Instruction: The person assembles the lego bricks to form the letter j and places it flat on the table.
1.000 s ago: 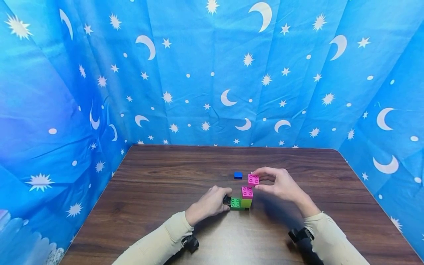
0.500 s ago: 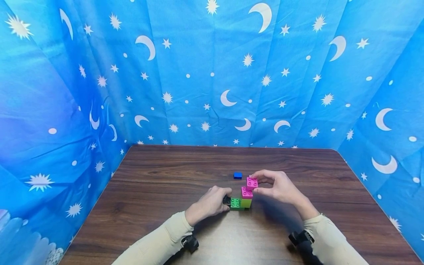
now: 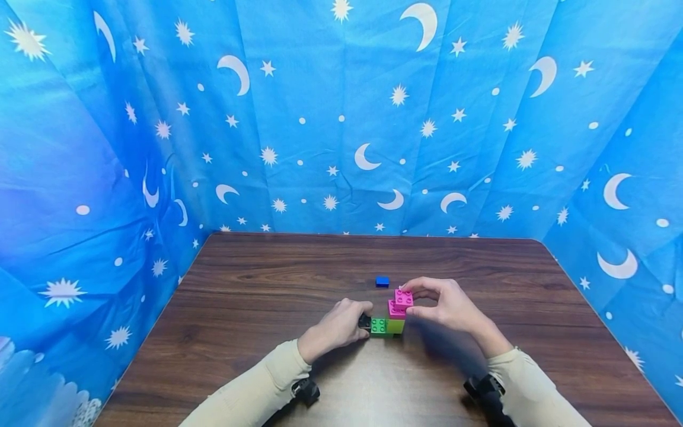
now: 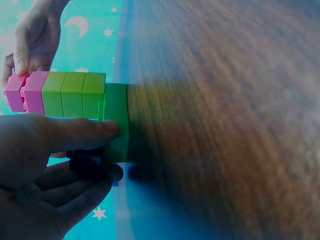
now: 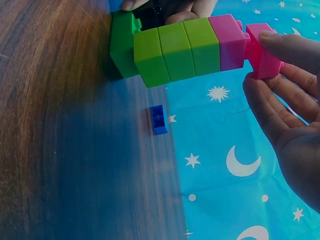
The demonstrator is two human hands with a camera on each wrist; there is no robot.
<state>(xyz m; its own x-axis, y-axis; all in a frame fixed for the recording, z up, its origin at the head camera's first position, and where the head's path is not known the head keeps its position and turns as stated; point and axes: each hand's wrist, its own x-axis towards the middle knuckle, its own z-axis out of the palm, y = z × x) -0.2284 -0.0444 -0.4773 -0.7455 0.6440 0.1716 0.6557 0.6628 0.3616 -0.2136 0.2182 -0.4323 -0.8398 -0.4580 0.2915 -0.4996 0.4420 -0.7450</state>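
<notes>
A toy brick stack stands on the table. Its base is a green brick (image 3: 378,326) with a black brick (image 3: 365,322) at its left end. Three lime bricks (image 5: 175,51) rise from the base's right end, with a pink brick (image 5: 229,42) on top. My left hand (image 3: 338,329) grips the base end, thumb and fingers on either side of the black brick. Thumb and fingers of my right hand (image 3: 450,302) pinch a second pink brick (image 5: 265,50) at the stack's top, slightly tilted and offset against the lower one. Whether its studs are engaged cannot be told.
A blue brick (image 3: 382,281) lies on the wooden table (image 3: 267,273) behind the stack. A blue cloth (image 3: 315,142) with moons and stars hangs beyond the table's back edge and at both sides.
My right hand has brought the pink brick left and down, from just beyond the stack onto the top of the lower pink brick. The left hand keeps its hold in place.
</notes>
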